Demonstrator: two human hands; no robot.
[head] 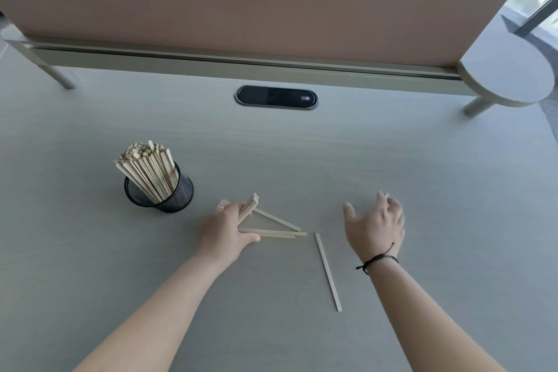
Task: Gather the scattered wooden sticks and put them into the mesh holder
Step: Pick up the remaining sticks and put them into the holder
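Note:
A black mesh holder (178, 195) stands on the grey desk at the left, packed with many upright wooden sticks (148, 169). My left hand (226, 229) rests on the desk just right of it, shut on a small bundle of sticks (249, 207). Three loose sticks (277, 228) lie flat by that hand, forming a narrow triangle. A single stick (328, 272) lies alone toward the near edge, between my arms. My right hand (374, 226) hovers to the right with fingers spread, holding nothing; a black cord is around its wrist.
A pink partition panel (256, 0) closes off the back of the desk (302, 157). A black oval cable port (275, 96) sits in the desk in front of it. A round side shelf (510, 75) juts out at the far right.

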